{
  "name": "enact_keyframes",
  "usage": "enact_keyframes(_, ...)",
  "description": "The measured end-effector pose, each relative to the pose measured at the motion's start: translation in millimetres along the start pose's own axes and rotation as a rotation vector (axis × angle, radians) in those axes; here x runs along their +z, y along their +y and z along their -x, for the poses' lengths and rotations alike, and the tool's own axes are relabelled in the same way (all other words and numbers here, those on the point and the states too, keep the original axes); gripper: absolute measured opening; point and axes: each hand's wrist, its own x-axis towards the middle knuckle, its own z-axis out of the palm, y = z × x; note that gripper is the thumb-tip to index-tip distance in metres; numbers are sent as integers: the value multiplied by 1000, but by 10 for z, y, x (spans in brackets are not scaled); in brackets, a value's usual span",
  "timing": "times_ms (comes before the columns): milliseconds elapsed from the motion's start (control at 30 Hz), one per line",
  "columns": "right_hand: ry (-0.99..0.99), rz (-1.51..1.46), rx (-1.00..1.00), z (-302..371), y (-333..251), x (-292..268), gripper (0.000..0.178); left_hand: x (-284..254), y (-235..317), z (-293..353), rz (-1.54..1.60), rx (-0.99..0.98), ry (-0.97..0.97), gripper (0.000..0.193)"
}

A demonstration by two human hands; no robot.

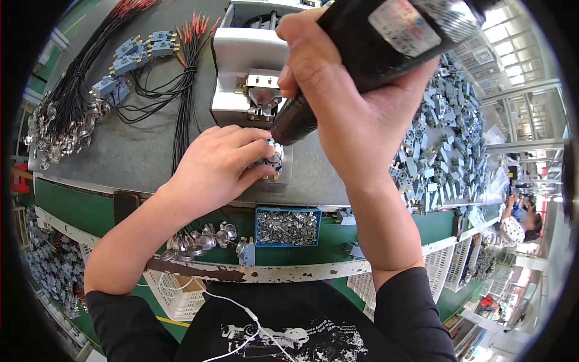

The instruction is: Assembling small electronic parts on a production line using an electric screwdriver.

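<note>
Small switch part (277, 160), with the left hand (220, 158) pinching narrowly from its left, sits on a metal plate (287, 173) near the tip of a black power driver (362, 54) that the right hand (362, 117) grips.

Bright, diffuse light fills the scene, strongest well to the upper right of the fingers (256, 134), where the room (512, 90) pales almost to white. Glare whitens the machine housing (244, 51) just above them and streaks the wrapped end of the black tool (338, 72), while metal discs (205, 238) below left glint. Soft shadow lies beneath the fingers, and the dark shirt (283, 308) below loses detail. Focus is fairly crisp around them; the far-right background is small and smeared. The counter (151, 133) bends outward toward a black fisheye rim.
</note>
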Motion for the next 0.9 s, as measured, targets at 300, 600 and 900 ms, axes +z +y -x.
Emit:
enact_keyframes(300,-207,37,-51,28,147,-117,66,32,15,0,23,-7,-8,23)
enact_keyframes(600,-401,63,-79,120,232,-367,66,73,34,59,18,-3,32,23)
enact_keyframes(900,87,116,133,257,-182,-69,65,48,12,85,-80,13,49,28)
